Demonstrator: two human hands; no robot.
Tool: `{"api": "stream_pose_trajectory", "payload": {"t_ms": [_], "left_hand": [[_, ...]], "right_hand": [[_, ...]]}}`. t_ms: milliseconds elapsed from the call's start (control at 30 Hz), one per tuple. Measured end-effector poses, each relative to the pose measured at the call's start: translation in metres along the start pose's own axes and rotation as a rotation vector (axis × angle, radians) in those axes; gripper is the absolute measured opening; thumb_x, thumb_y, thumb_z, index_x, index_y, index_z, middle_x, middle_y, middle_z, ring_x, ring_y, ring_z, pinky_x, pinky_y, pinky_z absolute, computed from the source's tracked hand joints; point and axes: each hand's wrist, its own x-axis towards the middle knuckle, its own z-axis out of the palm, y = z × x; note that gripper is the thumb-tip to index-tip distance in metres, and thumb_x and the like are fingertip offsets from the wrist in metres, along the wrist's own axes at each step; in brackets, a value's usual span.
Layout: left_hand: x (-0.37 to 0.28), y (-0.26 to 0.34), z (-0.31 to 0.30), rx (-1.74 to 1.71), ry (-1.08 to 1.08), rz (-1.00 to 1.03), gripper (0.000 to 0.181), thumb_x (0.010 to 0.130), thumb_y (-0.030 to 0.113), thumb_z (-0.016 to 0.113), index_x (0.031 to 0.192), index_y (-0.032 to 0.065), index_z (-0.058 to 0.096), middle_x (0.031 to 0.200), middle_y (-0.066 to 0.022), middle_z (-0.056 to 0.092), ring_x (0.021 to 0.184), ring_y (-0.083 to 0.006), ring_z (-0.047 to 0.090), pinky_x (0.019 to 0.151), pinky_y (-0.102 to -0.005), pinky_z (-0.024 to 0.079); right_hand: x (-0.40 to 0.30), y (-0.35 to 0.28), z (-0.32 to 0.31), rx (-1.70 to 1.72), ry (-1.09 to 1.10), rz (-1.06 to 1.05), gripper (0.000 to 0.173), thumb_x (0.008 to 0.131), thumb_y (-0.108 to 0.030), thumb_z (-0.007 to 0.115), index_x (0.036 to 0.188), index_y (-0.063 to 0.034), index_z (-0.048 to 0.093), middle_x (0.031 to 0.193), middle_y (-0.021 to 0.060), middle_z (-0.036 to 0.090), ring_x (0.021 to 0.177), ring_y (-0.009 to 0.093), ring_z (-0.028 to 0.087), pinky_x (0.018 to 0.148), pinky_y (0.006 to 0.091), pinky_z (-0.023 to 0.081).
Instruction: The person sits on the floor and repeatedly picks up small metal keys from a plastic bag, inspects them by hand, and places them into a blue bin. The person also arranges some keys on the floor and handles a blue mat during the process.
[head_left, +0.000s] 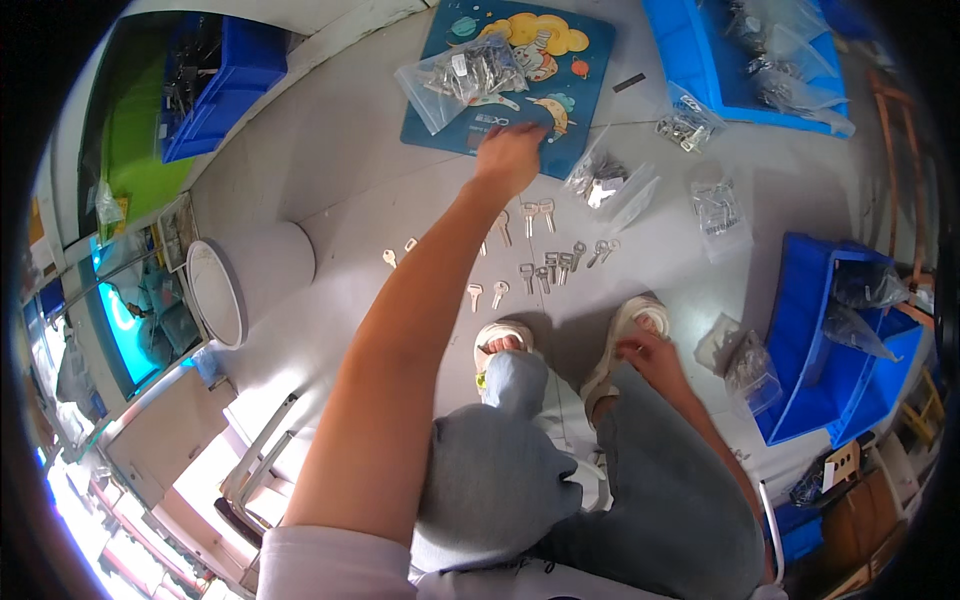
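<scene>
My left hand (514, 155) reaches over the near edge of a blue floor scale (439, 127) printed with cartoon space pictures. Nothing shows in that hand, and its fingers look slightly apart. A clear zip bag of metal keys (480, 71) lies on the scale beyond it. Loose key blanks (553, 268) are laid out in small groups on the floor, some partly behind my left forearm. Low by my right shin and sandal is my right hand (654, 361), fingers bent; whether it pinches something small is unclear.
Right of the scale lie open plastic bags with keys (604, 184), a smaller bag of keys (686, 124) and a printed clear bag (720, 214). Blue plastic bins (799, 360) stand at the right, another blue bin (694, 60) at top right. A white bucket (251, 277) lies left.
</scene>
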Motion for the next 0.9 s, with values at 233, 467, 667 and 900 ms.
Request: {"api": "stream_pose_trajectory", "payload": {"t_ms": [233,467,667,900], "left_hand": [[-0.026,-0.121,-0.081,0.107,0.593,-0.285,0.016,0.085,0.015,0.050,0.096,0.0083,0.060,0.092,-0.0128,0.059,0.088,-0.0321,0.056,0.074,-0.0400,0.045],[0.133,-0.134,-0.102,0.263,0.219,0.035,0.039,0.089,0.023,0.045,0.123,0.0036,0.044,0.131,-0.0162,0.042,0.124,-0.0285,0.036,0.104,-0.0425,0.027],[0.175,-0.170,-0.065,0.207,0.195,0.249,0.046,0.087,0.021,0.045,0.128,0.0033,0.038,0.135,-0.0160,0.035,0.126,-0.0298,0.032,0.105,-0.0422,0.025],[0.184,-0.167,-0.053,0.140,0.241,0.375,0.055,0.083,0.024,0.048,0.130,0.0009,0.034,0.136,-0.0156,0.034,0.128,-0.0302,0.028,0.107,-0.0426,0.017]], "right_hand": [[0.100,-0.241,-0.038,-0.624,0.374,-0.875,0.021,0.088,-0.019,0.053,0.098,-0.0019,0.057,0.089,0.0110,0.061,0.083,0.022,0.058,0.074,0.0318,0.045],[0.327,-0.260,0.007,-0.826,1.057,-0.618,0.020,0.082,-0.016,0.053,0.099,-0.0058,0.052,0.122,0.0151,0.045,0.113,0.031,0.043,0.095,0.0512,0.031],[0.361,-0.234,0.045,-0.951,1.176,-0.670,0.044,0.083,-0.024,0.051,0.123,-0.0079,0.042,0.133,0.0147,0.036,0.123,0.032,0.032,0.103,0.0493,0.022],[0.350,-0.244,0.042,-1.041,1.103,-0.544,0.050,0.083,-0.025,0.051,0.129,-0.0094,0.039,0.135,0.0144,0.035,0.124,0.032,0.032,0.103,0.0492,0.021]]}}
